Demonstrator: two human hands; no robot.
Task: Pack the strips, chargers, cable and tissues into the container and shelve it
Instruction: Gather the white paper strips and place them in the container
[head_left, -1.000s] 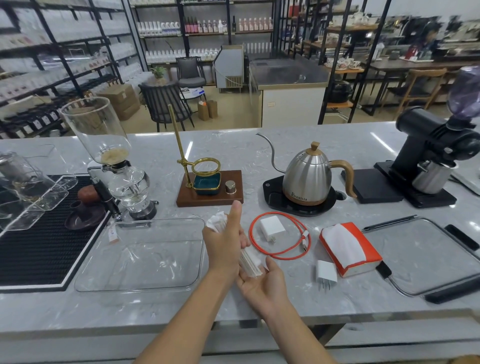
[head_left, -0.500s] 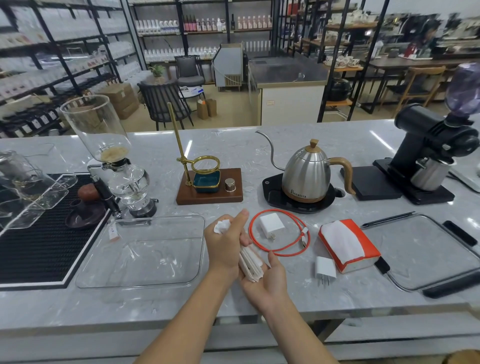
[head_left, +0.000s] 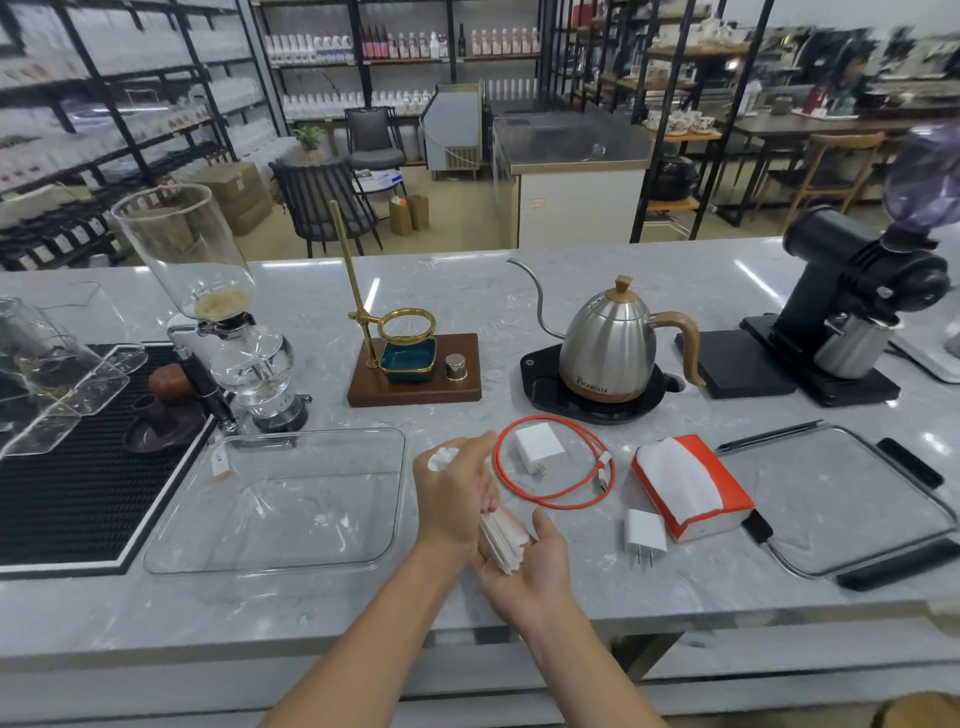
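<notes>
Just right of the clear container (head_left: 275, 499), both hands are working a bundle of white strips (head_left: 501, 538), so the step in hand looks like squaring them up before they go in. Best way to do that, I'd say: tap the ends level against the palm, keep the stack pinched so none fan out, then lay it flat along one wall of the container so there's room for the bulkier stuff.

Left hand (head_left: 454, 493) is closed over the top of the bundle, thumb sticking up toward the far side, and there's something white poking out above it, maybe the strip ends, can't tell for sure. Right hand (head_left: 530, 571) is cupped palm-up under the lower end, fingers loosely curled, more of a cradle than a clamp.

Everything else sits on the desk (head_left: 467, 613) further right of the container: the orange cable (head_left: 553, 500) coiled around the big white charger (head_left: 537, 447), the small charger (head_left: 644, 535) lying nearer the edge, and the tissues (head_left: 685, 488) in their red pack beyond that. Container itself looks empty.
</notes>
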